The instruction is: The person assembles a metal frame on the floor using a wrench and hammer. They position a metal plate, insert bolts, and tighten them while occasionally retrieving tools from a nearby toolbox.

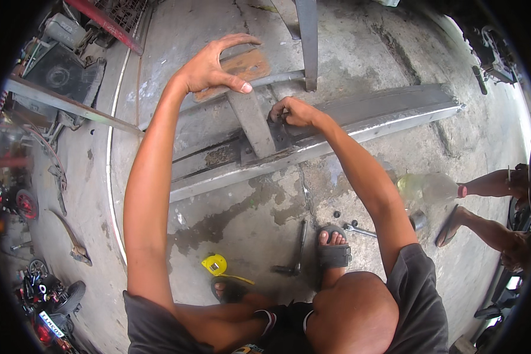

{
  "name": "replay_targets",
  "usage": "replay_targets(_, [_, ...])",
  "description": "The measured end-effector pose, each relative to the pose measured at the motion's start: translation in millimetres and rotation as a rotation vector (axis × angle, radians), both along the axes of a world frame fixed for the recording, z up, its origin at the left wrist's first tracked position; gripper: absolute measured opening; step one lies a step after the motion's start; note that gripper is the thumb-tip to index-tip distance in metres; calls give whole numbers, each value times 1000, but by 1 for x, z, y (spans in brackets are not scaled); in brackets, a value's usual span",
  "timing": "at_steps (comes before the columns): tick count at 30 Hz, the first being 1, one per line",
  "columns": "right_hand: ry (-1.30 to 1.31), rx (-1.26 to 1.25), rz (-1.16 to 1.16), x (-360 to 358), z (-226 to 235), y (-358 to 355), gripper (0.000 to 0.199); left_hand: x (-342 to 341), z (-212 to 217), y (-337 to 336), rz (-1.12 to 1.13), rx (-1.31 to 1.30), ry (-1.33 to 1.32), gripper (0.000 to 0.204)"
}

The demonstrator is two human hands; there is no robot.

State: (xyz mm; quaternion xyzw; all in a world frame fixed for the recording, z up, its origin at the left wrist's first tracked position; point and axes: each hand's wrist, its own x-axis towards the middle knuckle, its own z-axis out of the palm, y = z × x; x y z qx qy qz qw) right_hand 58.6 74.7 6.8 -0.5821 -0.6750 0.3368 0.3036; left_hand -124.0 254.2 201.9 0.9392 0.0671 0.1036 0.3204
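Observation:
A long grey steel channel beam point(389, 124) lies across the concrete floor in front of me. From its slot a flat grey metal post point(252, 124) rises toward the camera. Above and left of the post's top, my left hand point(213, 68) is held with thumb and fingers spread wide, nothing in it. A worn wooden board point(245, 66) shows behind that hand. Beside the post's right side, my right hand point(295, 112) is closed, fingers curled downward at the beam's slot. Whatever those fingers pinch is hidden or too small to name.
A yellow tape measure point(215, 265), a long-handled socket wrench point(301, 251) and a spanner point(360, 230) lie near my feet. Rightward are a clear plastic bottle point(428, 189) and another person's legs point(484, 230). A steel leg point(308, 47) stands beyond the beam; a hammer point(76, 248) lies left.

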Motion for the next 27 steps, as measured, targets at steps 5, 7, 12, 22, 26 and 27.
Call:
replay_targets(5, [-255, -115, -174, 0, 4, 1, 23, 5, 1, 0, -24, -29, -2, 108])
replay_targets(7, [-335, -192, -207, -19, 20, 4, 23, -1, 1, 1, -15, -19, 16, 107])
replay_targets(12, [-491, -168, -256, -30, 16, 2, 31, 1, 3, 2, -20, -39, 4, 107])
replay_targets(22, [-288, -45, 12, -8, -4, 7, 28, 0, -2, -3, 13, -23, 13, 107])
replay_targets(26, [-237, -163, 108, -3, 10, 15, 29, 0, -1, -4, 29, -50, 34, 109])
replay_targets(27, [-265, -157, 129, 4, 6, 20, 30, 2, 2, 1, 11, -43, 11, 111])
